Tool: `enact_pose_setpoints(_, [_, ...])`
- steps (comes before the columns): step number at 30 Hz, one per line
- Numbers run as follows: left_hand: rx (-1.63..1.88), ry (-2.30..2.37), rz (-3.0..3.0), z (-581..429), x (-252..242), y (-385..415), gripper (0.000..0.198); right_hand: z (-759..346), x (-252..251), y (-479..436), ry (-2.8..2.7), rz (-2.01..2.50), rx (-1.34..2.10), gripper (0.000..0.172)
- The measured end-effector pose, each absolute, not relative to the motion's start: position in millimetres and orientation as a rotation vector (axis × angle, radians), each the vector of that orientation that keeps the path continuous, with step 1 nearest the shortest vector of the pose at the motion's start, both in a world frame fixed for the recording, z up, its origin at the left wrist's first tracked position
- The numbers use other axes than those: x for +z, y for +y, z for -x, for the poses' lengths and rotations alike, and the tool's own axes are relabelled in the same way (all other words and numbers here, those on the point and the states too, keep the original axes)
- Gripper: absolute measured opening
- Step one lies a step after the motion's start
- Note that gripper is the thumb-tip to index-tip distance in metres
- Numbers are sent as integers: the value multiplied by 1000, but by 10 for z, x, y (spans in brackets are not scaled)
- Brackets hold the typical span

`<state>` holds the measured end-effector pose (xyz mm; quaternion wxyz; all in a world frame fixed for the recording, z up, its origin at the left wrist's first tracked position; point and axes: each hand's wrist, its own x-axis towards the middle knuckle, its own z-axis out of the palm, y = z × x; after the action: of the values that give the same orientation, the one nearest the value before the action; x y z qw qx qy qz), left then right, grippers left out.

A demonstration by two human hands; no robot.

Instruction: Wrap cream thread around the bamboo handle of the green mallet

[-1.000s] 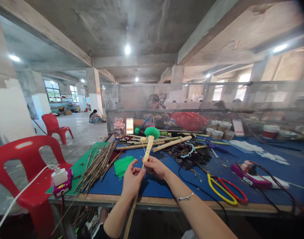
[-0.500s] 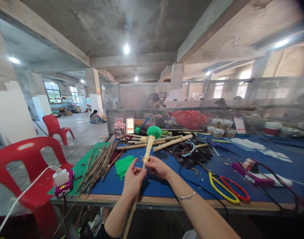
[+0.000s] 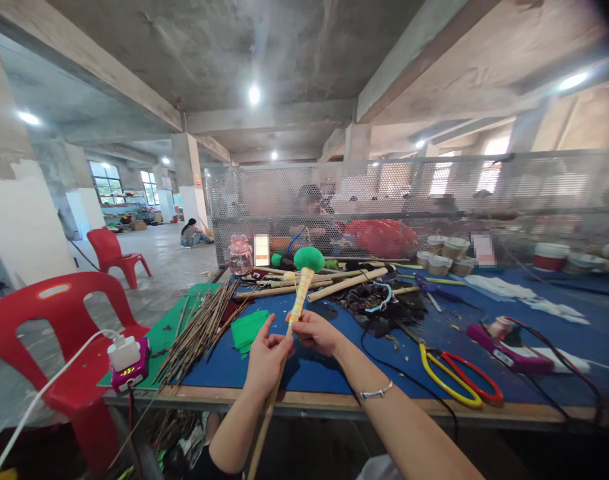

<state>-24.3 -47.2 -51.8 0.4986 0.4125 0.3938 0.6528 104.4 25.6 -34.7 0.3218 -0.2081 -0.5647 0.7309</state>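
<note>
Over the table's front edge I hold a long stick (image 3: pixel 265 427) upright at a slant, with a round green head (image 3: pixel 308 259) at its top. Below the head, a pale yellow wrapping (image 3: pixel 301 293) covers the upper shaft. My left hand (image 3: pixel 268 357) is closed around the stick just under the wrapping. Higher up, my right hand (image 3: pixel 315 332) pinches the lower end of the wrapping between thumb and fingers. A piece of green cloth (image 3: pixel 248 331) lies on the table left of my hands.
Thin twigs (image 3: pixel 199 333) are heaped at the left. Scissors with yellow and red handles (image 3: pixel 452 377) lie at the right, near dark scraps (image 3: pixel 384 310). Behind are bamboo sticks (image 3: pixel 352 283), a pink bottle (image 3: pixel 240 255) and a mesh partition (image 3: pixel 274 193). Red chairs (image 3: pixel 69 300) stand left.
The stick's green head has tipped slightly and turned a little in my hands. Both hands keep nearly the same place and grip; the view has shifted slightly.
</note>
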Motion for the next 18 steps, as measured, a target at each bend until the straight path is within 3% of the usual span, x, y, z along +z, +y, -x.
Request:
enact_pose_setpoints(5, [1468, 962, -981, 252, -515, -464, 82, -1050, -392, 281, -1523, 547, 1896, 34])
enact_pose_setpoints(9, [1598, 1039, -1112, 227, -592, -425, 72, -1030, -418, 317, -1540, 599, 1774, 33])
enact_pose_setpoints(15, [1577, 975, -1068, 242, -558, -474, 87, -1038, -360, 268, -1493, 543, 1872, 37])
enact_pose_setpoints(18, [1476, 932, -1054, 255, -513, -500, 83, -1041, -372, 264, -1514, 530, 1899, 35])
